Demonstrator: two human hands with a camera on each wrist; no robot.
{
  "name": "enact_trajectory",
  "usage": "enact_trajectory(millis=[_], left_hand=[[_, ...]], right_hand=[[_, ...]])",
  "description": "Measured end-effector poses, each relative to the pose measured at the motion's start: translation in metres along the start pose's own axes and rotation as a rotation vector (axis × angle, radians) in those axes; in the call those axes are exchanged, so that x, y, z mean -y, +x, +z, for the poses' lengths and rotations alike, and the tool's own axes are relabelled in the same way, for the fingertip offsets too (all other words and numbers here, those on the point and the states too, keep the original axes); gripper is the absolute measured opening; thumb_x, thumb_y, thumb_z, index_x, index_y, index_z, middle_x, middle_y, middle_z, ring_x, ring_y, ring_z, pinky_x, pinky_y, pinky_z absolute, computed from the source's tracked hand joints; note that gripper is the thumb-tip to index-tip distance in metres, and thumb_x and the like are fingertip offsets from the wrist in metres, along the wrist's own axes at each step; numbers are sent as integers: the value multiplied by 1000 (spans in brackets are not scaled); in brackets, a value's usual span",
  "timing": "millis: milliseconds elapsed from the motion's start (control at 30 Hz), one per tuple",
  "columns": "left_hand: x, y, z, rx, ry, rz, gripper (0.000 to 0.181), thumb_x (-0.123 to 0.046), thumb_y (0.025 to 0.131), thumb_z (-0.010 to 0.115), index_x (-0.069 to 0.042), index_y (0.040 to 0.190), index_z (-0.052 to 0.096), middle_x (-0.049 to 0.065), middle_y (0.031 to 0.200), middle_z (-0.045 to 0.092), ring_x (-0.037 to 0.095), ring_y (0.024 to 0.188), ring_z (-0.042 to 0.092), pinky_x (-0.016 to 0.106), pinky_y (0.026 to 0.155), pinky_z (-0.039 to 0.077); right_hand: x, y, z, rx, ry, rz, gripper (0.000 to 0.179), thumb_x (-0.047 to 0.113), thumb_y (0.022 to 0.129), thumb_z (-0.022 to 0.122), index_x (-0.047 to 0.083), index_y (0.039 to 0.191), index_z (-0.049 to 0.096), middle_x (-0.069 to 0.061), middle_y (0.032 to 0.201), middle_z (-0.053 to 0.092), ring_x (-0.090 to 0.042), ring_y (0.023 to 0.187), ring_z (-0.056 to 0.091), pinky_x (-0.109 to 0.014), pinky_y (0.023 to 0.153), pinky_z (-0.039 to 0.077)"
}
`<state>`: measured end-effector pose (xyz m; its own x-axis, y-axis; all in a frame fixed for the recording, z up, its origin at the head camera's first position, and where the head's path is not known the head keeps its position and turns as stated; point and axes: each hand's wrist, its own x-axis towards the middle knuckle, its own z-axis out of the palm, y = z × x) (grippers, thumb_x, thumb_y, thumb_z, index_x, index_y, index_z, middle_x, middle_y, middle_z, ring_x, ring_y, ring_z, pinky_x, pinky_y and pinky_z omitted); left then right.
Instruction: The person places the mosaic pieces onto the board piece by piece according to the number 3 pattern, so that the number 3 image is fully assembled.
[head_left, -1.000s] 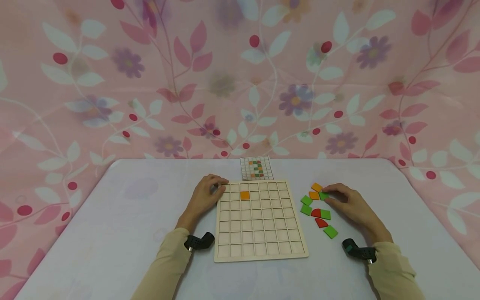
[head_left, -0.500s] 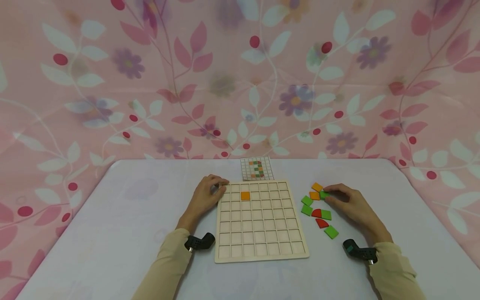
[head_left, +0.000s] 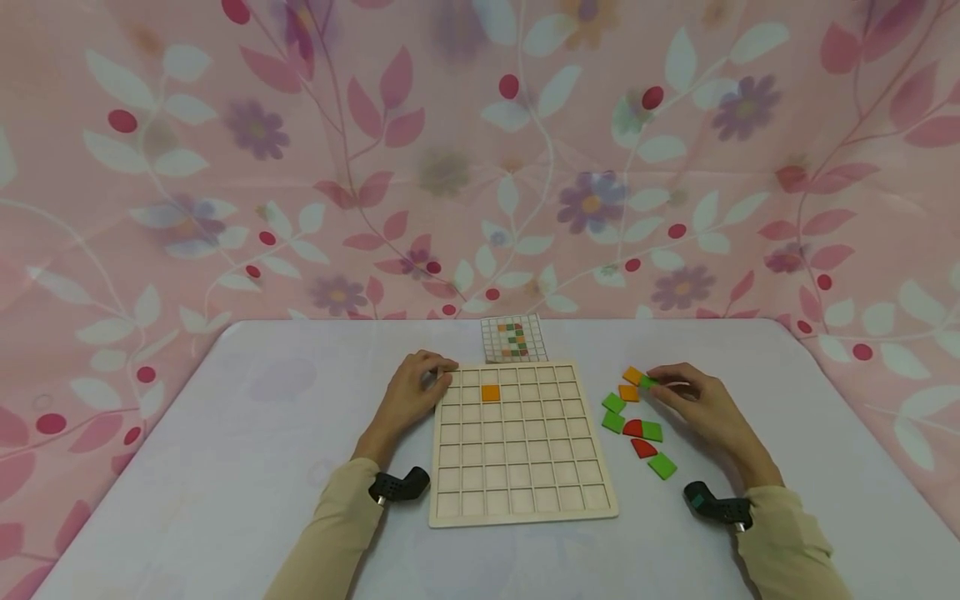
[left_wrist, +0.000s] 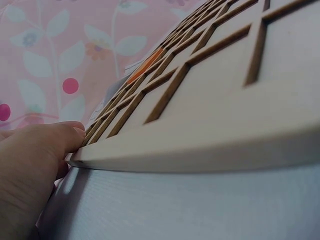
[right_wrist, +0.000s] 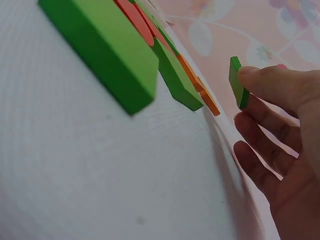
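Note:
My right hand (head_left: 694, 397) pinches a green square tile (right_wrist: 237, 82) between thumb and fingers, raised off the table in the right wrist view. Its other fingers are bent and hold nothing. A wooden grid board (head_left: 522, 454) lies flat in the middle, with one orange tile (head_left: 491, 392) in a cell of its second row. At the board's far left corner, my left hand (head_left: 411, 389) holds the edge; the thumb (left_wrist: 62, 136) lies along the rim in the left wrist view, and the other fingers are mostly hidden there.
Loose tiles lie right of the board: two orange squares (head_left: 628, 392), several green squares (head_left: 663, 465) and two red quarter-round pieces (head_left: 642, 448). Behind the board is a gridded pattern card (head_left: 497, 340) with coloured squares. A floral cloth (head_left: 480, 167) hangs beyond the white table (head_left: 300, 400).
My right hand has lifted the green tile from beside the orange ones, moving it slightly up and away. The left hand and the board stay put.

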<state>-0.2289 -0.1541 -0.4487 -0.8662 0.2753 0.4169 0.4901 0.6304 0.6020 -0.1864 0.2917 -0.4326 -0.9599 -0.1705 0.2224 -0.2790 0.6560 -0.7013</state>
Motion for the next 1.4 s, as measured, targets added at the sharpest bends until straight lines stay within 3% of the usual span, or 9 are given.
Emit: enact_trajectory(millis=[200,433,733,1167,1400], left_hand=[[0,0,0,0,10,-1,16,-16,89,64,-12,103,72,6,100,64,22,90,53,39,80,41],[1,1,-1,-3,6,-9,16,-14,89,64,-13,103,72,6,99,64,22,89,52,38,80,41],[-1,0,2,-26,3,34,16,-13,88,64,-11,102,72,6,98,65,22,89,53,40,79,42],[0,1,1,-2,9,-24,17,-16,89,64,-14,104,72,5,104,65,23,96,54,42,85,43],[3,-1,3,-25,10,11,17,-15,88,65,-13,103,73,5,101,65,22,92,54,42,82,43]], right_hand=[[5,3,1,-19,11,-53,28,21,91,63,8,116,62,-11,111,64,15,94,50,-2,84,38],[20,7,3,14,44,-60,28,22,92,62,11,118,60,-8,114,64,11,96,51,-4,84,39],[30,11,9,25,82,-126,27,17,92,61,13,118,60,-4,112,65,3,97,55,-8,86,40],[39,18,20,48,158,-157,26,15,91,63,12,116,61,-4,111,64,0,99,55,-12,87,43],[47,20,27,76,151,-120,27,23,91,63,17,117,60,0,111,64,-6,99,57,-17,88,44]])
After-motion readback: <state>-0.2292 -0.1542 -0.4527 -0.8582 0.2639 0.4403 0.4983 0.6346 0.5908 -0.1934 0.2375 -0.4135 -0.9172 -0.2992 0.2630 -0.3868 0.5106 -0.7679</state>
